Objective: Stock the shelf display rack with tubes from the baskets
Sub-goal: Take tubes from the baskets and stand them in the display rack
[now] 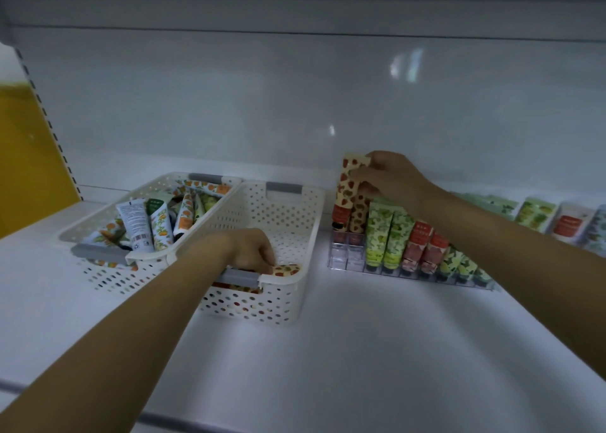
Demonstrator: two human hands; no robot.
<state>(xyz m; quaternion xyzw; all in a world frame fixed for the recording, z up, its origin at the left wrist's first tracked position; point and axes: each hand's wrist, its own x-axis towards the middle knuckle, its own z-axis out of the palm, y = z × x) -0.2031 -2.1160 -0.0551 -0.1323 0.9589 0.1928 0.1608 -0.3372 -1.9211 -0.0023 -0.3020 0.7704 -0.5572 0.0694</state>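
A clear display rack (347, 259) stands on the white shelf, right of two perforated white baskets. Green, pink and dark green tubes stand in its front rows. My right hand (392, 178) pinches a strawberry-print tube (348, 183) upright over the rack's back left corner, beside a second strawberry tube (359, 214). My left hand (251, 249) reaches into the right basket (285, 301) and its fingers close on a strawberry-print tube (287, 269) lying near the front wall. The left basket (98, 223) holds several orange-print tubes.
More tubes lie in a row at the far right of the shelf (537, 214). The shelf's white back panel (295, 105) rises close behind the rack. A yellow panel (26, 157) borders the left side. The shelf's front edge (196, 423) runs below my arms.
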